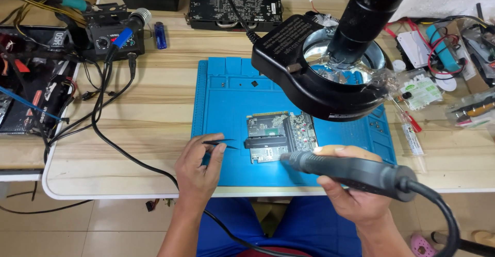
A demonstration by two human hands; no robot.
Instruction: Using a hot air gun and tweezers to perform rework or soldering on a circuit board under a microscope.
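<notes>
While my left hand (198,167) pinches a pair of black tweezers (220,143) between thumb and forefinger, their tips point toward three o'clock, at the near edge of the circuit board (278,136). I judge they are held low and flat like this so the points can slide in along the blue work mat (221,102) without lifting off it. That wrist comes in from six o'clock, knuckles up, the other fingers curled under for support.

My right hand (345,190) wraps a thick dark hot-air handpiece (350,170), fingers closed snugly round the barrel, thumb on top. Its nozzle end aims toward nine o'clock and sits just at the board's lower right corner — whether it touches I cannot tell. The heavy cable (438,210) trails off toward four o'clock, out of the way of my forearm.

The board lies in the middle of the mat, a black connector strip across it, directly beneath the ring light (309,81) of the microscope (368,14), which hangs over it at twelve o'clock — placed so, I think, to keep the work lit and under the lens. At ten o'clock on the wooden table (149,107) stands the rework station (111,38), with a blue lighter (160,35) beside it.
</notes>
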